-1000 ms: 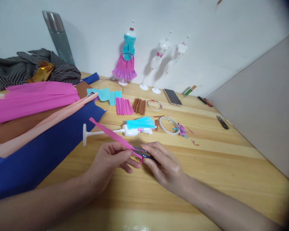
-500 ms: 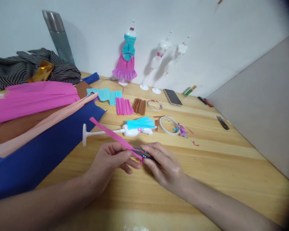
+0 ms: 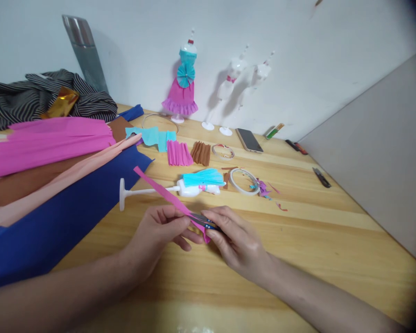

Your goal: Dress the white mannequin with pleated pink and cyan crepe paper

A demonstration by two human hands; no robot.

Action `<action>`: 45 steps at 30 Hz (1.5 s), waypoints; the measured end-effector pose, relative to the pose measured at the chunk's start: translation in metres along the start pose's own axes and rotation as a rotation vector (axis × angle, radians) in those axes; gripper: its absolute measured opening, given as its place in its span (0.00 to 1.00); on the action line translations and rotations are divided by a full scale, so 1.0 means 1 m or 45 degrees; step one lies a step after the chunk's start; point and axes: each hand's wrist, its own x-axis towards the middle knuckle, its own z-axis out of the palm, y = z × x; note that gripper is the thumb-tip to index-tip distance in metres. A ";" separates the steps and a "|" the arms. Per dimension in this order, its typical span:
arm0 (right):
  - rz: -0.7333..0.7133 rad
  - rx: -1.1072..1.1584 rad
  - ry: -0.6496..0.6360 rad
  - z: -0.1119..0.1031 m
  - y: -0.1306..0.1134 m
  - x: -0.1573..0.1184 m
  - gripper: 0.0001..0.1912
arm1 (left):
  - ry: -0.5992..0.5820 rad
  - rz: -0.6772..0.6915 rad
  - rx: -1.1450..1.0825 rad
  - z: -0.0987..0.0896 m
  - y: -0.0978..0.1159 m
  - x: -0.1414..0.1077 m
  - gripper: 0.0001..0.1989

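My left hand [image 3: 166, 229] pinches a long strip of pink crepe paper [image 3: 161, 190] between thumb and forefinger; its far end sticks out up and to the left. Small dark thread snips [image 3: 204, 222] are gripped in my right hand [image 3: 237, 238], their blades lying along the strip just beside my left fingertips. A short end of pink paper hangs below the blades. Beyond my hands a white mannequin [image 3: 189, 188] lies on its side on the table, with pleated light-blue paper [image 3: 204, 177] over its body.
Pleated pink paper [image 3: 179, 153] and brown paper [image 3: 200, 153] lie behind the mannequin, near a tape roll [image 3: 233, 183] and scraps. Large crepe sheets, including a blue one [image 3: 72, 217], cover the left. A dressed mannequin [image 3: 184, 95], a phone [image 3: 249, 140] and a cutter [image 3: 321, 177] are farther off.
The pink strip has shifted slightly to the right and down through the blades, with more of its short end hanging below. Both hands have stayed nearly in place.
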 end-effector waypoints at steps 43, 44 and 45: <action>-0.014 -0.098 0.049 0.001 -0.002 -0.001 0.19 | 0.029 0.056 0.218 0.006 -0.007 0.001 0.08; -0.010 -0.098 0.046 0.001 -0.003 0.000 0.19 | 0.034 0.059 0.225 0.006 -0.007 0.000 0.08; -0.008 -0.100 0.043 0.001 -0.003 0.000 0.19 | 0.042 0.062 0.230 0.006 -0.007 0.000 0.08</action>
